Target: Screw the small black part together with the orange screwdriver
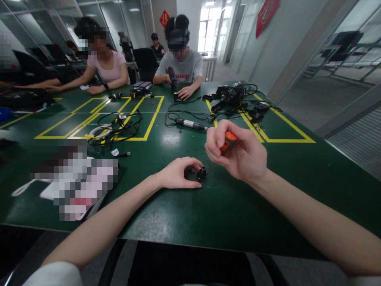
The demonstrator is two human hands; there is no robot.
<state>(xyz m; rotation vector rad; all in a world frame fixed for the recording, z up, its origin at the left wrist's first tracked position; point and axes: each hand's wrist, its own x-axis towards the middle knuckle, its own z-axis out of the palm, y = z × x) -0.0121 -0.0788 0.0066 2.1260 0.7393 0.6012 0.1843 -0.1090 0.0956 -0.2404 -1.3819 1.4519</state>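
Note:
A small round black part [201,174] with a raised stub on top stands on the green table. My left hand [181,173] is closed around it, thumb on the near side and fingers on the far side. In my right hand [238,153] is a screwdriver [230,141] with an orange and grey handle, gripped in wrapped fingers. Its thin shaft slants down to the left, and the tip is close to the black part's right side. Whether the tip touches the part I cannot tell.
A silver and black electric screwdriver [190,124] with a cord lies beyond my hands. Black cables [235,99] are heaped at the back right, and a coiled cable bundle [119,127] lies left. Blurred packets [86,186] sit near my left arm. A co-worker [181,63] works opposite.

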